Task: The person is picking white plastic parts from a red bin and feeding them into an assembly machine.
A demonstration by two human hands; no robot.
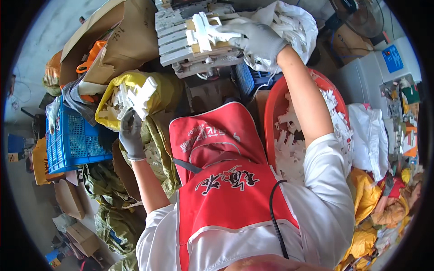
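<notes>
My right hand (260, 43), in a grey-white glove, reaches to the slatted metal bench (174, 47) at the top middle. Its fingers close on the end of a white moulded plastic piece (202, 34), whose shape has several arms and a looped part. A small tan block lies under that piece. At the left, my gloved left hand (131, 133) is raised beside the mouth of a yellow woven sack (174, 88). It grips a white plastic piece (147, 92) over the sack's opening. More white pieces (120, 97) fill the sack behind it.
A red tub (270, 122) full of white pieces stands under my right arm. Beyond it sits a white sack (294, 27). On the left are a blue crate (79, 149) and a large cardboard box (131, 36). At the right edge a person (395, 194) is partly visible among yellow sacks.
</notes>
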